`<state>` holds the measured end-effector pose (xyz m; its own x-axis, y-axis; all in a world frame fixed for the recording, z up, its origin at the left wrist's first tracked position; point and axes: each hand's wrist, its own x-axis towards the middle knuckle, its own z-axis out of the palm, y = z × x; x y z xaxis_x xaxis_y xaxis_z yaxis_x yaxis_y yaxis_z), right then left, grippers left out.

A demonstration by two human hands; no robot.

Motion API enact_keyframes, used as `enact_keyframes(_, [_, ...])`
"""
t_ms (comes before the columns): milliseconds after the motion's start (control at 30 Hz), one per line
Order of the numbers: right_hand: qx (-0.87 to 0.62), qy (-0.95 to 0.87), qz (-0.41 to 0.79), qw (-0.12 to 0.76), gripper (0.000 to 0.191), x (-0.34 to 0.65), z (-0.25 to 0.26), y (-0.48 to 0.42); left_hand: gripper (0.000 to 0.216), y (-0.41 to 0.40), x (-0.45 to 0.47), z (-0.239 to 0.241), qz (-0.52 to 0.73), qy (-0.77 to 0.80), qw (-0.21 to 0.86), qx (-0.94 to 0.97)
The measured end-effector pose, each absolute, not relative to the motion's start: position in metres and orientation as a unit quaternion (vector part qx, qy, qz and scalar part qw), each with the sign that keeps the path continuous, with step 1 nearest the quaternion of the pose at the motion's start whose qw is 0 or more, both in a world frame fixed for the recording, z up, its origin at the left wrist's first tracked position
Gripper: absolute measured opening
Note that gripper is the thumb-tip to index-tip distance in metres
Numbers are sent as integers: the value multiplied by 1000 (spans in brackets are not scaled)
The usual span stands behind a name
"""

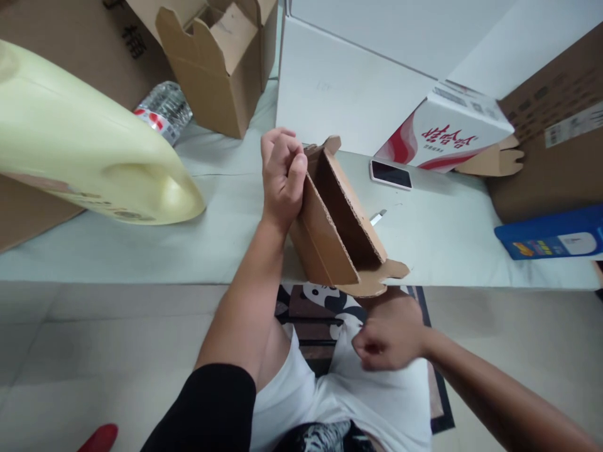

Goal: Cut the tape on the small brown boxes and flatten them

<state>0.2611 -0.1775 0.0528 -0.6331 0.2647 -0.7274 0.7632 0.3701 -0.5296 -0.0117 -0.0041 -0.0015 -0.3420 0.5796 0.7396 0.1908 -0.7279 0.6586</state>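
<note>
A small brown cardboard box (330, 223) stands slanted at the front edge of the table, its top open and its near end flap (372, 280) sticking out over the edge. My left hand (284, 176) is closed at the far left end of the box, fingers curled over its wall. In front of the near flap, below the table edge, my right hand (391, 329) is curled into a fist, slightly blurred, and nothing shows in it. A white utility knife (378, 217) lies just right of the box, partly hidden by it.
A phone (391, 174) lies behind the knife. Along the back stand a white-and-red carton (447, 132), a large white box (339, 88) and another open cardboard box (221, 81). A yellow jug (94, 138) and a plastic bottle (164, 113) are left; a blue package (551, 232) lies right.
</note>
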Motion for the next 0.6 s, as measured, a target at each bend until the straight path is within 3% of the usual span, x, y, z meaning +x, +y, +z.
enact_keyframes(33, [276, 781, -517, 215, 32, 264, 72, -177, 44, -4, -11, -2, 745, 345, 131, 556])
enact_keyframes(100, [257, 807, -532, -20, 40, 267, 111, -169, 45, -3, -9, -2, 749, 345, 129, 551])
enact_keyframes(133, [277, 826, -473, -131, 37, 266, 127, -163, 45, -3, -8, -2, 751, 345, 128, 549])
enact_keyframes(200, [343, 873, -263, -226, 22, 258, 147, -148, 46, -4, -8, -1, 752, 347, 127, 546])
enact_keyframes(300, [377, 907, -62, -179, 34, 235, 148, -128, 46, -7, -9, 1, 755, 348, 120, 543])
enact_keyframes(400, [361, 929, -28, -82, 48, 223, 135, -121, 46, -10, -12, 4, 760, 342, 108, 543])
enact_keyframes(600, [457, 872, 65, -165, 38, 249, 121, -113, 48, -14, -15, 6, 756, 346, 142, 538])
